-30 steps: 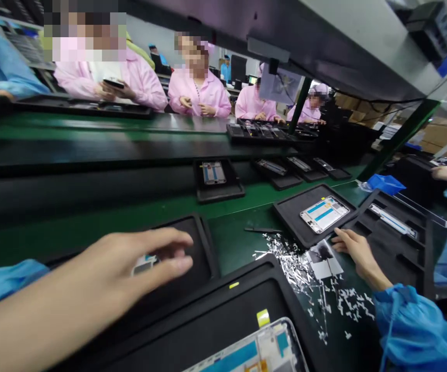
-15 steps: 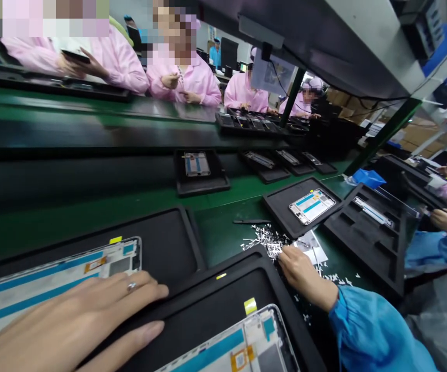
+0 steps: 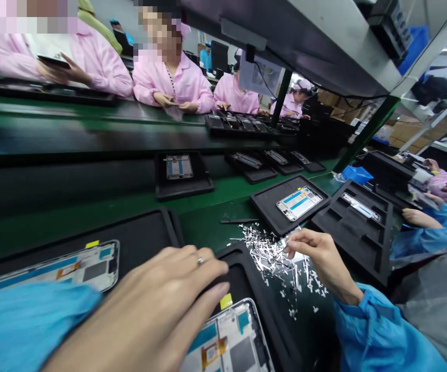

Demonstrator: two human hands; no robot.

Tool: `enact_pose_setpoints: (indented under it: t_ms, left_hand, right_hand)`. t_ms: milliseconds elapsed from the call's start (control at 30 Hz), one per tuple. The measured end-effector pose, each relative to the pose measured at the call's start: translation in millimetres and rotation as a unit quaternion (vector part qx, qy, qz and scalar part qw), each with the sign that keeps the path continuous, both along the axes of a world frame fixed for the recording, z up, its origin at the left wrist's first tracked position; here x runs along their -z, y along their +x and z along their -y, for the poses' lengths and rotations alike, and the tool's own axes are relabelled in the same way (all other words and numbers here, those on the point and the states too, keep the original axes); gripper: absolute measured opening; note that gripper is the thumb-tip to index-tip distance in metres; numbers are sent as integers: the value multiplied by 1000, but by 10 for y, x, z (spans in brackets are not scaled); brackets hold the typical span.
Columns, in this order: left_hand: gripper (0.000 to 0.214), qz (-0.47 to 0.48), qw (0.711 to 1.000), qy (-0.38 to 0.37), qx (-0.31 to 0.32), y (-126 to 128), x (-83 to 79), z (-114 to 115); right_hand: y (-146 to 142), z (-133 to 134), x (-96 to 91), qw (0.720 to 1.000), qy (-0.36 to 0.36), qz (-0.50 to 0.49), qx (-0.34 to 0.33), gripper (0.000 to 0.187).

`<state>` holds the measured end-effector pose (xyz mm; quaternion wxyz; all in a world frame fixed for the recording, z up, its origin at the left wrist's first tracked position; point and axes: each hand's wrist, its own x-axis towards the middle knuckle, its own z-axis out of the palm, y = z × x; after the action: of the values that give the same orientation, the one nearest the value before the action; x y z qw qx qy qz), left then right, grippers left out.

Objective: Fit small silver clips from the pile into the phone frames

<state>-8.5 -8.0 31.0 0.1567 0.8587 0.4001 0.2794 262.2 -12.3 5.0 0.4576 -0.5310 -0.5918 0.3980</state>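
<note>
My left hand point(image 3: 157, 299), a ring on one finger, reaches over a silver tablet or phone housing point(image 3: 250, 341) in a black foam tray point(image 3: 262, 289). Its fingers are stretched out, the thumb just above the housing's yellow tab point(image 3: 226, 301), and nothing shows in them. My right hand point(image 3: 318, 253) is closed in a pinch at the right edge of a pile of small white and silvery strips point(image 3: 264, 250). What its fingertips hold, if anything, is too small to make out. Another housing point(image 3: 101, 266) with blue strips lies at left, partly covered by my left sleeve.
Another tray point(image 3: 260, 199) carries a housing beyond the pile, beside black tweezers point(image 3: 239, 221). A compartmented tray point(image 3: 370, 248) stands at right, a blue bag point(image 3: 357, 174) behind it. More trays line the green bench. People in pink sit opposite; a co-worker's hand point(image 3: 420, 218) shows at right.
My left hand has moved right, from between the two near housings to the right one's yellow tab. My right hand has lifted off the pile, uncovering more strips. The view has shifted.
</note>
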Motion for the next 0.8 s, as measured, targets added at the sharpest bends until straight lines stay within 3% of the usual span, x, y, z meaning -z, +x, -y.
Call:
enact_pose_setpoints:
  t_ms: [33,100,167,333,500,567,633,733,800]
  left_hand:
    - [27,40,996,-85,-13,158,-94,-25]
    - [32,85,958,-273,4,457,-276,-81]
    - [35,106,925,-364,41,685,-402,-132]
    - [36,167,850,-479,141,871,-423,-125]
    - [29,228,821,-503,141,745,-346,1]
    - [26,233,825,-500,123,672,-336,20]
    - [25,193,871,-442,96,608,-339,20]
    - [22,117,960,-245,73,540,-340,29]
    - [14,100,987,-91,89,514,-321,62]
  right_hand:
    - [-33,22,-49,999,-2,-45,5,14]
    - [-118,72,-137,993,-6,-120,0,11]
    - [-210,123,-203,984,-5,-176,-11,8]
    - [-360,212,-255,966,35,-251,-47,5]
    - [-415,262,-238,962,95,-234,-104,5]
    - [-431,299,-246,966,117,-207,-103,6]
    - [-443,343,-268,972,126,-181,-85,8]
    - [-459,394,-307,981,101,-147,-71,8]
    - [-471,406,-321,983,52,-153,-89,10]
